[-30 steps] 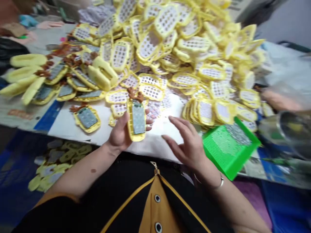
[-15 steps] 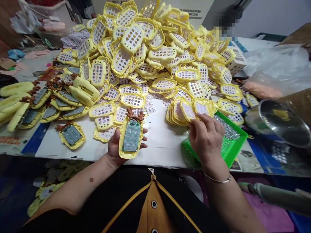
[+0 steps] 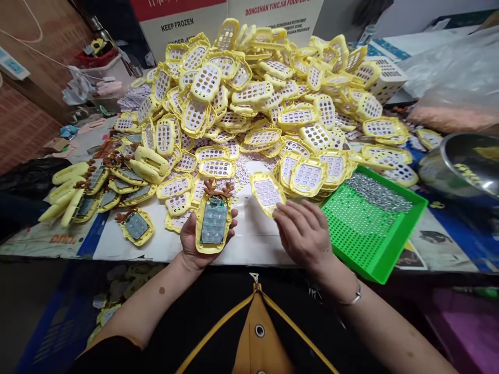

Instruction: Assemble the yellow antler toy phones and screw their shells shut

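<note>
Yellow plastic case half with brown antlers and a grey-covered circuit board (image 3: 213, 223) lies in the left hand (image 3: 190, 241), its antlers pointing to twelve o'clock and its board facing up. That hand cups it from beneath: the thumb is at the nine o'clock edge, and fingertips show past the three o'clock edge.

At two o'clock from it, the right hand (image 3: 306, 234) pinches the near right corner of a yellow-rimmed oval plastic panel with a pale gridded face (image 3: 268, 192); its thumb is hidden. Just beyond that panel, at two o'clock, is a stack of similar yellow panels (image 3: 307, 176).

At three o'clock from the right hand sits a green perforated plastic tray (image 3: 343, 228), with small silvery metal pieces (image 3: 380, 195) heaped along its far side.

Another antlered yellow case half (image 3: 136, 227) lies at nine o'clock from the left hand, on the white sheet (image 3: 249, 252). A large heap of yellow perforated panels (image 3: 249, 93) rises between twelve and one o'clock.
</note>
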Tool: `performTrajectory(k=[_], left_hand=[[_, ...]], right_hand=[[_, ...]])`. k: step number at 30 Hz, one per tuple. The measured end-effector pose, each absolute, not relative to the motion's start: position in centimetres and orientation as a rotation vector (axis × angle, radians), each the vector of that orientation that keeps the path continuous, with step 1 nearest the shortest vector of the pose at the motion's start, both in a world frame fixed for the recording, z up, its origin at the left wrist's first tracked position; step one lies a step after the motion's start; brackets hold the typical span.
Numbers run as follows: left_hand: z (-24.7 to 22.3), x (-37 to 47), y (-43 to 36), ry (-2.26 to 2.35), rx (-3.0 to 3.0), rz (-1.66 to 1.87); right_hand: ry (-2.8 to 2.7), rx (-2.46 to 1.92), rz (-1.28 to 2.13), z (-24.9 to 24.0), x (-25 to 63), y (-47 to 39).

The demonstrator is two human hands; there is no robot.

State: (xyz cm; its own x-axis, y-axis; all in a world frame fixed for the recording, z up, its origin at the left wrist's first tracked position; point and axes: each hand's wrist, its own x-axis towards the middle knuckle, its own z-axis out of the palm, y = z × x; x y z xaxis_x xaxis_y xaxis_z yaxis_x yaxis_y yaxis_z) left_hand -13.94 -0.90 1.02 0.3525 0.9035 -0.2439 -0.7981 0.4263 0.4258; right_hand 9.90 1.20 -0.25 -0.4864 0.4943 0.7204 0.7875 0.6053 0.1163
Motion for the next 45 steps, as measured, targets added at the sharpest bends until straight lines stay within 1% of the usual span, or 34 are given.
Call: performTrajectory(k=[3,8,12,14,16,17,20,22,23,25,31,37,40,43,45], left_hand=[[0.7,-14.2,-1.2,0.500,0.294,1.142],[0.8,-13.9,-1.7,0.573,0.400,1.157],[0.9,-13.9,-1.9,0.617,0.478,1.159],[1.0,-14.1,-1.9,0.601,0.505,1.147],[1.1,-14.5,-2.0,0.576,0.542,1.140],[1.1,-14.6,-2.1,0.570,0.561,1.137],[1.2,-15.1,-2.2,0.550,0.638,1.068],[1.2,-15.3,-2.2,0.551,0.702,0.963],[1.3,-15.4,-2.1,0.565,0.737,0.904],[1.4,-15.4,-1.9,0.611,0.796,0.833],[2.1,-15.4,-1.5,0.661,0.809,0.825],[2.9,-14.7,-0.9,0.672,0.724,0.817],[3.4,-14.8,-1.0,0.675,0.701,0.911],[4.5,-15.3,-1.6,0.669,0.671,1.103],[5.1,-15.3,-2.0,0.663,0.643,1.137]], right_hand=[[-2.252,-0.963,-0.505,-0.7,9.7,0.1],[-2.273,-0.948,-0.489,-0.6,8.9,-0.7],[-2.262,-0.782,-0.448,-0.7,8.4,-1.0],[-2.218,-0.709,-0.367,-0.8,8.5,-1.2],[-2.107,-0.713,-0.069,-0.9,8.6,-1.2],[-2.004,-0.752,0.181,-0.9,8.6,-1.2],[-1.478,-0.864,1.165,-0.9,8.0,-0.9],[-1.122,-0.789,1.747,-0.9,7.2,-0.6],[-0.994,-0.712,1.962,-0.9,6.8,-0.6],[-0.827,-0.563,2.212,-1.1,6.0,-0.6],[-0.495,-0.459,2.419,-1.7,5.0,-0.8],[-0.468,-0.397,2.403,-2.3,5.4,-0.8],[-0.384,-0.389,2.337,-2.5,5.4,-1.0],[-0.247,-0.404,2.280,-2.4,5.3,-1.0],[-0.210,-0.396,2.283,-2.3,5.2,-1.0]])
